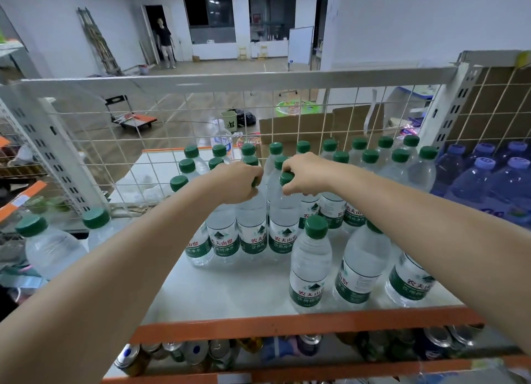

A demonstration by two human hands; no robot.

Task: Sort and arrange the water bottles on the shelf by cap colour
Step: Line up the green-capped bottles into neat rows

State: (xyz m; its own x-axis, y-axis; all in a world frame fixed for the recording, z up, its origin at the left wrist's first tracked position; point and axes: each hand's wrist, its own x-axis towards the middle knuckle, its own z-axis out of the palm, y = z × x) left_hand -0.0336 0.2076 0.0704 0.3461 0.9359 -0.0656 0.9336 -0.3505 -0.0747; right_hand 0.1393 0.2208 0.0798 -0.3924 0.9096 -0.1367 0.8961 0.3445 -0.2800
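1. White and smooth, the shelf board (pixel 230 286) fills the centre of the frame, edged along the front by an orange metal rail (pixel 301 324), with a white wire grid (pixel 161 131) standing behind it.
2. Clear, ribbed plastic water bottles (pixel 356 165) crowd the middle and right of that board in rows, every one topped with a round green cap and wrapped in a green-and-white label.
3. Blue-tinted bottles with pale blue caps (pixel 485 176) sit packed together at the right edge, just beside the green-capped rows.
4. Two more green-capped bottles (pixel 48 245) stand off the board at the lower left.
5. Tin cans (pixel 201 352) lie on the level below, along the bottom of the frame, their round metal ends facing out.
6. Left hand (pixel 235 182), centre frame, curls down over the neck of one bottle, with only a sliver of its green cap showing — it's clasping that bottle top.
7. Right hand (pixel 304 172), just beside it, wraps its fingers round the neighbouring front-row bottle (pixel 283 225), thumb under the green cap (pixel 286 178).
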